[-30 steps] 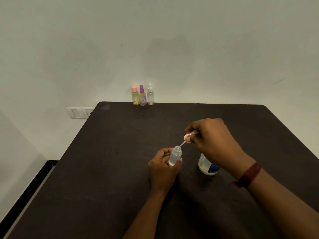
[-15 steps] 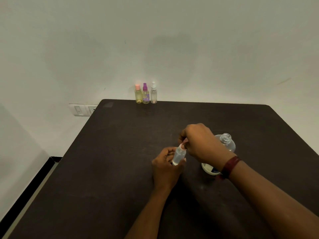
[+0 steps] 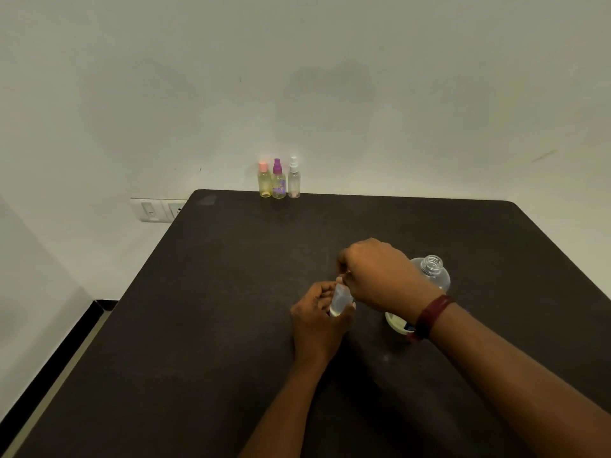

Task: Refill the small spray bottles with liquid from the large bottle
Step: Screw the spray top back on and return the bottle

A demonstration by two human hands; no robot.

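Note:
My left hand (image 3: 315, 320) grips a small clear spray bottle (image 3: 340, 300) upright on the dark table (image 3: 205, 325), near its middle. My right hand (image 3: 377, 276) covers the bottle's top, fingers curled round the pink spray cap, which is almost hidden. The large clear bottle (image 3: 433, 274) stands open, without a cap, just behind my right wrist, its lower part hidden by my arm. Three small spray bottles stand in a row at the table's far edge: one with a pink cap (image 3: 264, 180), one with a purple cap (image 3: 278, 180), one with a white cap (image 3: 294, 178).
A wall runs directly behind the table's far edge. A white switch plate (image 3: 155, 209) sits on the wall at the left. The floor shows past the table's left edge (image 3: 66, 345).
My right hand has lowered the pink spray cap with its tube into the small bottle and now sits on the bottle's top. The large bottle's open neck has come into view behind my wrist.

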